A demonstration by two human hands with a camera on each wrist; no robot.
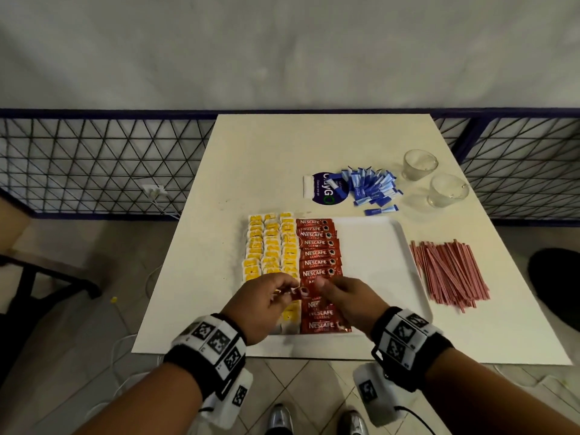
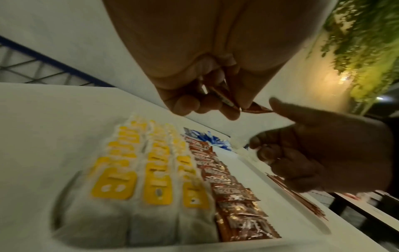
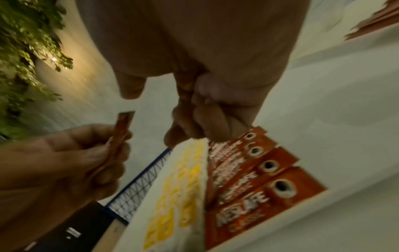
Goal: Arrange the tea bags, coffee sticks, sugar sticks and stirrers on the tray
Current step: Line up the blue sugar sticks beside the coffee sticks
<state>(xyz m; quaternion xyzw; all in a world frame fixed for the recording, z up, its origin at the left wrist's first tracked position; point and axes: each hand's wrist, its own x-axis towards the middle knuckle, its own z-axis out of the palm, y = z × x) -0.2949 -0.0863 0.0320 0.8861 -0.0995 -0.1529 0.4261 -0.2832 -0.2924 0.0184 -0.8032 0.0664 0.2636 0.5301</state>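
Café-like terrace: white table (image 1: 270, 171), blue mesh railing (image 1: 94, 158), tiled floor (image 1: 314, 381), lit foliage (image 2: 367, 42).

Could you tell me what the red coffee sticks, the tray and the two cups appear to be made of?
Coffee sticks: probably glossy foil or plastic film; they glint in the left wrist view. Tray: likely smooth white plastic, with a rounded moulded rim. Cups: clear glass or plastic; the table shows through them.
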